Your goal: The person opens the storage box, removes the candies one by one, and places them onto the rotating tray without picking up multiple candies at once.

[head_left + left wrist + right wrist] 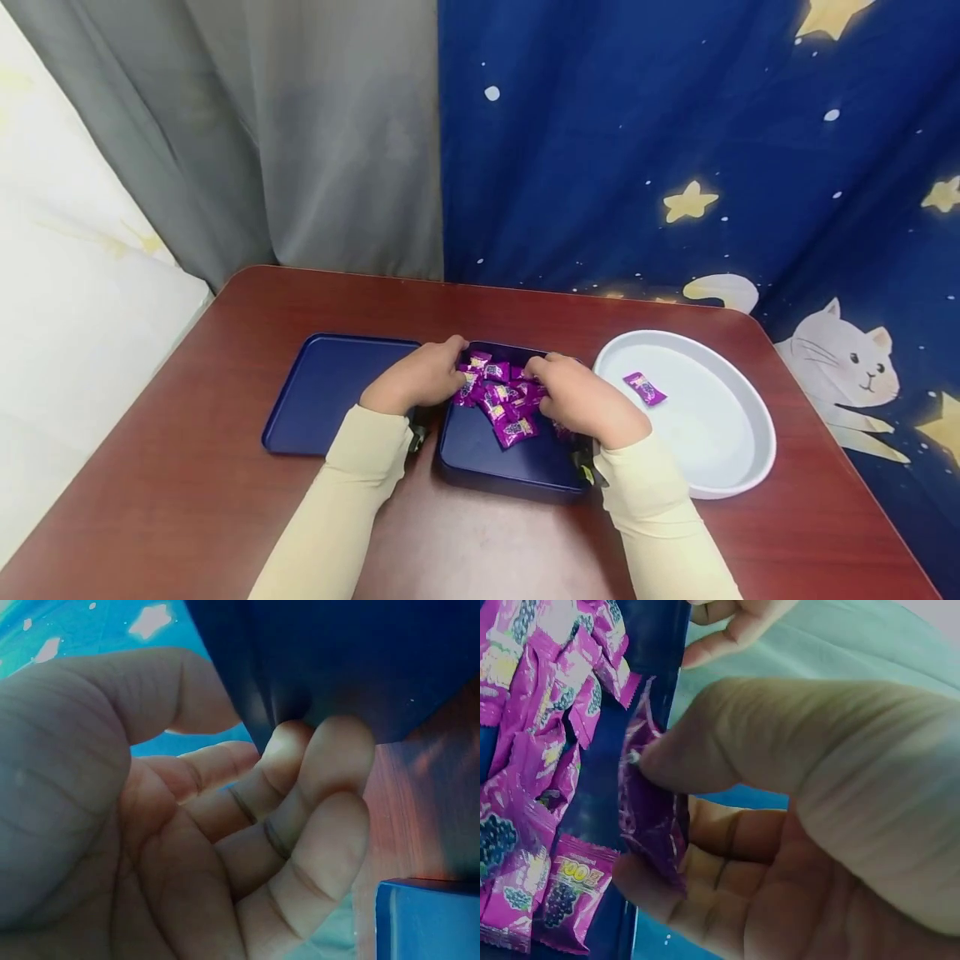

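A dark blue box (480, 461) in the middle of the table holds several purple wrapped candies (498, 392) with grape pictures. My left hand (422, 375) grips the box's left side near the far corner; in the left wrist view its thumb and fingers (334, 757) meet the blue wall (337, 667). Over the box's right part is my right hand (588, 402). It pinches one purple candy (649, 799) between thumb and fingers, beside the pile, as the right wrist view shows. Part of the box's right side is hidden under this hand.
A flat blue lid (337, 396) lies left of the box, partly behind the left hand. Right of the box stands a white oval tray (712, 425) with a single candy (645, 389) in it. Curtains (352, 142) hang behind the table's far edge.
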A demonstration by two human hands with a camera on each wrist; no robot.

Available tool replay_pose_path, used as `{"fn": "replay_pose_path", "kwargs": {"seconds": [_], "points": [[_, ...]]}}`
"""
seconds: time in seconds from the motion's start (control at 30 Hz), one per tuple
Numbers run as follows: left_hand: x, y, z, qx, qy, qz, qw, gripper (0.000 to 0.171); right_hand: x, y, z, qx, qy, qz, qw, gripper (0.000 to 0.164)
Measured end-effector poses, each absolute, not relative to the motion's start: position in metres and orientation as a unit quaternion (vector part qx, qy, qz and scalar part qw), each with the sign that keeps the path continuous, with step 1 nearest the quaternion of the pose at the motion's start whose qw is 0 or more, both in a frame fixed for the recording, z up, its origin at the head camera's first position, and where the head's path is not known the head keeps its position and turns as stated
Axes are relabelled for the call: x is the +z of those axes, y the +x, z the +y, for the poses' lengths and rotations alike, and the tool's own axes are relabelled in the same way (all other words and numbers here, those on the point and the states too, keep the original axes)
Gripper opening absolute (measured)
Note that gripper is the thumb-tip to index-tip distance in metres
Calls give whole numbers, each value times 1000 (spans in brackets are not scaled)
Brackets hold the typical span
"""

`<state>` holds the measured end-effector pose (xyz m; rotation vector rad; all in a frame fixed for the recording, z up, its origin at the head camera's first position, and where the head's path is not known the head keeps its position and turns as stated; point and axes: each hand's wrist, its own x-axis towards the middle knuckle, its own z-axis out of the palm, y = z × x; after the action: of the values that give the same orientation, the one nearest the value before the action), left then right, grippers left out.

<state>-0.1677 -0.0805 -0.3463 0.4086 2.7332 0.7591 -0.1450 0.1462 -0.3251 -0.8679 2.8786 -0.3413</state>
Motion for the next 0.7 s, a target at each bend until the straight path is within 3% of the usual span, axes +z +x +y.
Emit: {"fn": "replay_pose_path", "kwargs": {"seconds": [0.7], "points": [[-346,-163,-81,249,134,951,123,53,-325,-148,145,-125,-299,946,25,29]]}}
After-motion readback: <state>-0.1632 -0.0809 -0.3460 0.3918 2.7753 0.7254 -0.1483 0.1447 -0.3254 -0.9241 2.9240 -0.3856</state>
